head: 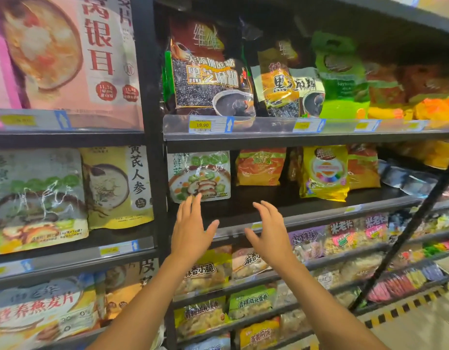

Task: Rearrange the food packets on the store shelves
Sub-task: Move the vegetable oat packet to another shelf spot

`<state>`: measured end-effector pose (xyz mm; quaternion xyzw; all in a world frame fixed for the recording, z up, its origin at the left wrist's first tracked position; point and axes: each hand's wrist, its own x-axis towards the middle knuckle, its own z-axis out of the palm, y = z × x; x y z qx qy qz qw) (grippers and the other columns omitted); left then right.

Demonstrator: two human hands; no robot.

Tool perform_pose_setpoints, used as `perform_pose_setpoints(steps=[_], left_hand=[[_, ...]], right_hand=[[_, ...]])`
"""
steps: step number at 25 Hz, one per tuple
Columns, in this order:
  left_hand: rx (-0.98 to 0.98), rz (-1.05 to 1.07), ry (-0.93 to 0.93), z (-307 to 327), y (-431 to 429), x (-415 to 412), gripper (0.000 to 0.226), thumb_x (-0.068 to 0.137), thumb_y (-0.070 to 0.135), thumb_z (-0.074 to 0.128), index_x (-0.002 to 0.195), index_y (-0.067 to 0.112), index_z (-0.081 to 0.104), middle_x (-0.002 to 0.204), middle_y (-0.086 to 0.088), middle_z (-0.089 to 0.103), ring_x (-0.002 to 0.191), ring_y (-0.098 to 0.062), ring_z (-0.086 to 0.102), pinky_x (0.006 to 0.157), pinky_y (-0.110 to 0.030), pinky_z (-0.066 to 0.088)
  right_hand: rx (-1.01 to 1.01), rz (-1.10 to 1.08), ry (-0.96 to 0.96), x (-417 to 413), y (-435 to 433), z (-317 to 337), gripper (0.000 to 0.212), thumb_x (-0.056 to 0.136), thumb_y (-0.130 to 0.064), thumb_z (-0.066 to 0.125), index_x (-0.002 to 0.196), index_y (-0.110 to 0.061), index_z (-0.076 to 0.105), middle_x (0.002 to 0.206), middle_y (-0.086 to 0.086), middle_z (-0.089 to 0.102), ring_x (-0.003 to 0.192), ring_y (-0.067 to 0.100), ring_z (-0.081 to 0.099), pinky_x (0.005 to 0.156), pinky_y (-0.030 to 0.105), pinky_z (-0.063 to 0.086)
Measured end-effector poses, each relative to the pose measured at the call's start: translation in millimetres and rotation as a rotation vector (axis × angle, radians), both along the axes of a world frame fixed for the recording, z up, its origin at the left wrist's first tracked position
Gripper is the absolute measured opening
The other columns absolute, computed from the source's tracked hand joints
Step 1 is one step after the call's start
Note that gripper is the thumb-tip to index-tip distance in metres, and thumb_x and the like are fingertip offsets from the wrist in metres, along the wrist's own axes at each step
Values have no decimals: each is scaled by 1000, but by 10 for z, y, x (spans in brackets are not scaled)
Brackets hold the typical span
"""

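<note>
L hand (190,228): fingers straight, spread, empty; tips at veg packet's lower edge, contact unclear.
veg packet (199,175): upright, left end of mid shelf (269,198).
orange packet (260,166): upright, further back.
R hand (269,233): fingers loosely curved, apart, empty; before bare shelf.
yellow packet (324,173): upright, nearer shelf front.

Both bare forearms reach up and forward, side by side. The left hand (192,229) is raised with fingers straight and close together, thumb spread out toward the other hand. The right hand (270,232) sits level with it, just beside, fingers loosely bent forward and thumb angled inward (the two thumbs point at each other across a small gap). Neither hand holds anything.
</note>
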<state>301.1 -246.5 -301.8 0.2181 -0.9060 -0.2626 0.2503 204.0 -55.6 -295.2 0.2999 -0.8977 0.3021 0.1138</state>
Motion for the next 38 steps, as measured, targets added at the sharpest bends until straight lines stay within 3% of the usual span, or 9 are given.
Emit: perform_pose_setpoints(steps=[6,9,12,15,18,21,24,33,38], left_hand=[[264,193,-116,-56,-323,-512,69,93,51,68,142,10,41,152,-15,43,146,-36,35,112,-53,43],[392,284,-93,-115,-512,-787,42,98,35,63,126,5,53,125,-16,61,118,-39,61,98,-47,54],[401,361,-119,-156,-781,-1095,43,101,27,53,141,11,54,143,-16,57,129,-38,55,108,-41,46],[489,378,-157,-114,-913,-1360,45,109,24,39,151,9,46,157,-18,46,142,-37,45,115,-40,38],[582,360,-92,-166,-1005,-1484,61,107,25,46,159,-2,26,166,-19,30,152,-36,31,122,-41,29],[720,360,103,-323,-1070,-1528,104,82,34,75,162,9,13,166,-13,30,150,-31,34,120,-37,33],[747,418,244,-441,-1117,-1544,101,78,11,88,158,15,26,152,-9,49,138,-26,49,104,-28,39],[719,345,260,-445,-1077,-1551,95,79,12,88,154,21,32,143,-7,55,135,-27,53,102,-29,40],[711,439,120,-315,-1026,-1516,108,72,66,81,153,10,36,152,-10,52,134,-31,55,103,-36,45]], right_hand=[[-16,90,-138,-703,-430,-57,72,93,-37,72,155,-18,39,161,5,34,150,26,32,119,42,34],[115,86,-201,-1094,-638,-48,57,93,-44,71,131,-6,52,131,14,53,132,33,47,99,41,46],[268,148,-295,-1455,-765,-25,43,97,-46,65,106,-5,59,94,14,65,110,38,63,75,39,47],[263,221,-407,-1856,-908,-100,74,97,-42,66,154,-4,37,144,18,56,136,36,51,108,41,45],[180,259,-441,-2166,-1071,-208,93,92,-38,74,163,-13,19,169,10,26,155,31,26,124,44,28],[129,297,-488,-2334,-1170,-313,95,91,-35,75,164,-18,17,170,8,22,156,30,22,125,45,27],[82,329,-535,-2392,-1235,-364,97,90,-34,77,164,-19,15,169,7,26,155,29,28,124,45,30],[-36,438,-708,-2523,-1246,-443,92,86,-30,80,159,-21,25,153,4,52,137,25,52,116,49,43],[-99,382,-707,-2709,-1063,-443,88,84,-38,82,155,-18,34,128,2,64,121,26,62,106,43,49]])
